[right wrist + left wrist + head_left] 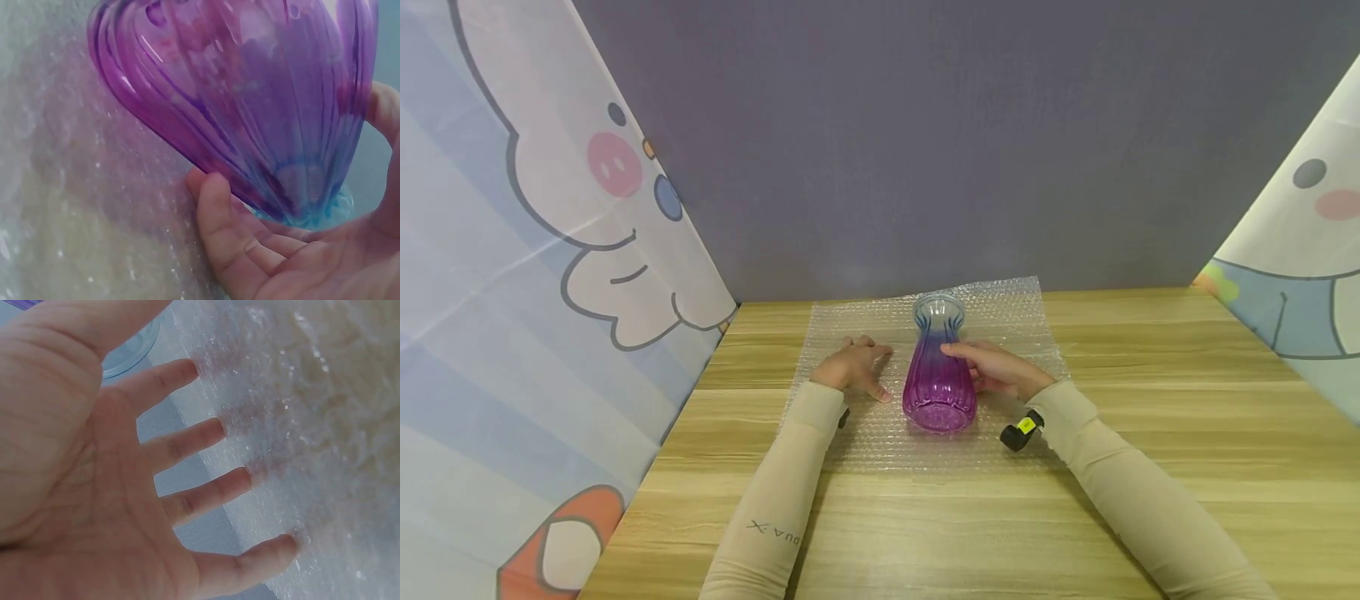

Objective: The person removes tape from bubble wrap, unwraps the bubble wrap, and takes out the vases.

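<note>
A ribbed glass vase, purple at the base and fading to pale blue at its flared rim, lies on its side over a sheet of bubble wrap. Its rim points away from me. My right hand holds the vase from the right, thumb on top and fingers curled beneath, as the right wrist view shows. Left of the vase, my left hand touches the bubble wrap with spread fingertips. Nothing is held in it.
The bubble wrap lies on a wood-grain table near its back edge, against a grey wall. Cartoon-printed cloths hang at the left and right sides. A black wrist camera sits below the right wrist.
</note>
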### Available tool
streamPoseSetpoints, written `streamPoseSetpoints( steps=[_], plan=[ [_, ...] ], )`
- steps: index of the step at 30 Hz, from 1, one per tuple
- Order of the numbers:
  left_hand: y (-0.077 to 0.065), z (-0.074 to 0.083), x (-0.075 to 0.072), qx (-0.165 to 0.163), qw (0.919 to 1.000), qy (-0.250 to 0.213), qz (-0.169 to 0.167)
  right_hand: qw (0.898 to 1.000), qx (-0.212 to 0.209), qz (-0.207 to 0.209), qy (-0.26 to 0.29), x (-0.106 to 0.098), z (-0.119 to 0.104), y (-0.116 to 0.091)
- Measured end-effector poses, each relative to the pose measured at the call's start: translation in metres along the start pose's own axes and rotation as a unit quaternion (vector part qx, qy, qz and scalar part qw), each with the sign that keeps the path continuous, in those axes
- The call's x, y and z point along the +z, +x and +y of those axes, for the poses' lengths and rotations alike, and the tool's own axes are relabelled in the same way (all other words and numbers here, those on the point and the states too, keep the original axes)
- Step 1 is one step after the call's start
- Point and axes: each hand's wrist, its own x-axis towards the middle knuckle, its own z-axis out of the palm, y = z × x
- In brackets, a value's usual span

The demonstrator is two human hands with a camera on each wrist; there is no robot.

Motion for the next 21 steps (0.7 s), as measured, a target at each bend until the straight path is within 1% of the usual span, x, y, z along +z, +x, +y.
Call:
streamPoseSetpoints(
  steps=[12,21],
  plan=[
    [-0.0009,0.0012,-0.0012,0.0,1.0,-0.006,-0.001,1.0,0.0,0.018,0.012,0.002,-0.0018,-0.0021],
    [0.0,0.0002,-0.0005,0.006,1.0,-0.005,0.003,0.999,-0.002,0.038,0.014,0.0044,-0.0005,-0.0012]
  ],
)
